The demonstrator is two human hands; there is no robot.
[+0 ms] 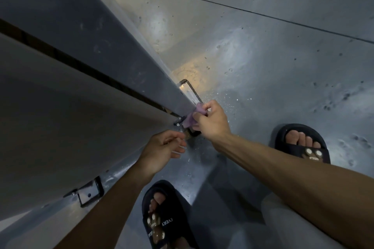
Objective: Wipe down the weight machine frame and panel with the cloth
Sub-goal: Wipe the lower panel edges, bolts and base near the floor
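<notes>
My right hand (212, 121) pinches the purple cloth (189, 118) against the frame's foot bracket (191, 95), directly ahead of that grip. The grey panel (60, 117) runs long, up-left. My left hand (162, 149) hangs loose, just below.

A grey concrete floor (283, 56), pitted and crossed by a thin dark seam, carries everything here. Water droplets (236, 100) speckle it near the machine's base. On it stand two black slide sandals (301, 143), feet in them, and the machine's black foot brackets (91, 192), bolted down.
</notes>
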